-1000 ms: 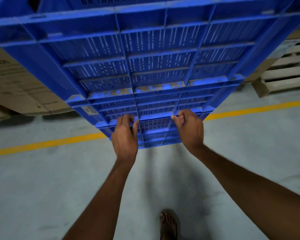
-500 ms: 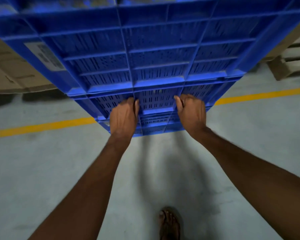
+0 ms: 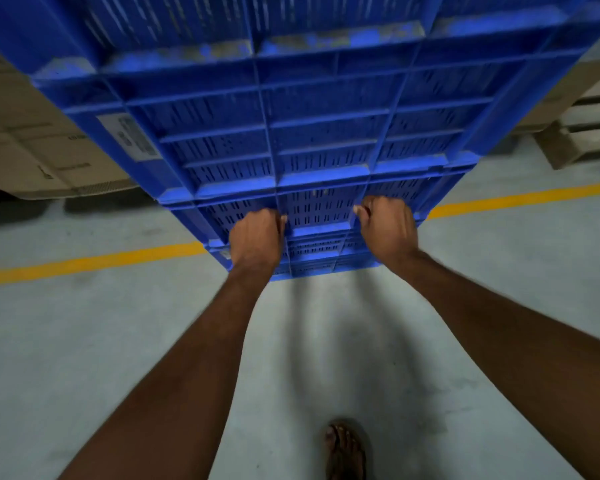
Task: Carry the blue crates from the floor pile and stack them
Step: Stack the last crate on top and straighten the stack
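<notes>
Head view, looking down along both bare forearms. A tall stack of blue crates (image 3: 309, 126) fills the upper half of the frame, nested one above another and leaning away from the person; its top runs past the upper edge, so the number of crates cannot be counted. The lowest visible edge of the stack hangs over the grey floor (image 3: 84, 341), and whether it touches the floor is hidden behind the hands and wrists.

The left hand (image 3: 255, 239) is curled closed on a horizontal rib low on the stack, knuckles toward the camera, fingertips hidden behind the plastic. The right hand (image 3: 387, 228) is closed in the same way on the same level, just beside the left, with one slotted panel between them; only its thumb tip shows.

A pale label (image 3: 132, 136) sits on the left corner post of one crate, its print too blurred to read. Dusty, scuffed patches mark the upper ledges.

Behind the stack on the left stand cardboard boxes (image 3: 32, 140), partly covered by the crates, lettering illegible. At the right edge a wooden pallet (image 3: 589, 133) is cut off by the frame. A yellow floor line (image 3: 94, 263) runs across, interrupted by the stack. One sandalled foot (image 3: 345, 450) shows at the bottom edge, cropped.
</notes>
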A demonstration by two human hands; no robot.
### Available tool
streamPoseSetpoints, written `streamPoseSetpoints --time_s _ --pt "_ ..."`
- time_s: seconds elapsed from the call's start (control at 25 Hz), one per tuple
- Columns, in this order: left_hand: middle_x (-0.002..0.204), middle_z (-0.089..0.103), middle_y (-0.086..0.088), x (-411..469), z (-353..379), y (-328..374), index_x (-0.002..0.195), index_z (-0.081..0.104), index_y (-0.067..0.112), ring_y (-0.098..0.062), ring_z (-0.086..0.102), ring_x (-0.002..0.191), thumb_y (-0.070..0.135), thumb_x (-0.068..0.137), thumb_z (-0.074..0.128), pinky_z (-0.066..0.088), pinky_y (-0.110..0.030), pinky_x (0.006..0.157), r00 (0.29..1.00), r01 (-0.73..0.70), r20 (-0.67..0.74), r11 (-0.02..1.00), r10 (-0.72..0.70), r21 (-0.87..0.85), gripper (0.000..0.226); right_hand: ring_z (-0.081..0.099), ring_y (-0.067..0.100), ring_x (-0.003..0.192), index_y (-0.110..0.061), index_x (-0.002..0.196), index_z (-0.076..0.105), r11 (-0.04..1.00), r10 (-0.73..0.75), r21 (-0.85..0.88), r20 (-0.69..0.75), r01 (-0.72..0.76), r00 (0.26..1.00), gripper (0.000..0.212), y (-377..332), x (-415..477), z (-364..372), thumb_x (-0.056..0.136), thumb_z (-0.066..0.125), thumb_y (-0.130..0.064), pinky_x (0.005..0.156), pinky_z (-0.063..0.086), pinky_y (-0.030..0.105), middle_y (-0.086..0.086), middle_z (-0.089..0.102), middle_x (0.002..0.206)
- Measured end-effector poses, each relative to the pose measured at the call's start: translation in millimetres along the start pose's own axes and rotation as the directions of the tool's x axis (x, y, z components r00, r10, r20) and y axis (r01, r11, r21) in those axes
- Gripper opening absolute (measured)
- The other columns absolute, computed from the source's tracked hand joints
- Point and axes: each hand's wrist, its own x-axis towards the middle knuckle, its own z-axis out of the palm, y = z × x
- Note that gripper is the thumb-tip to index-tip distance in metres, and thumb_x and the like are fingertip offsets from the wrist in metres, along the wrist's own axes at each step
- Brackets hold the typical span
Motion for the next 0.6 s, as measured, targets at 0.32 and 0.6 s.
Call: streamPoseSetpoints --time_s 0.32,0.6 --pt "0.080 0.068 0.001 -38 -111 23 0.095 0.059 0.019 -0.028 0.065 0.060 0.055 0.103 0.046 0.046 -0.036 0.049 0.867 -0.116 -0.498 0.983 0.029 -0.145 0.039 0.057 0.023 0.086 -0.011 0.093 0.064 0.955 0.007 0.267 -0.454 0.129 0.891 0.034 -56 -20 -114 0.102 0.052 -0.042 0.076 0.046 0.038 0.004 0.062 0.087" --pt "0.054 0.048 -0.009 -17 -123 28 0.089 0.054 0.009 -0.032 0.049 0.042 0.023 0.103 0.056 0.027 -0.031 0.045 0.900 -0.211 -0.387 0.977 0.201 0.018 0.020 0.057 0.036 0.071 -0.007 0.077 0.055 0.987 -0.004 0.143 -0.467 0.080 0.884 0.037 -57 0 -121 0.104 0.048 -0.030 0.058 0.036 0.039 0.015 0.058 0.075"
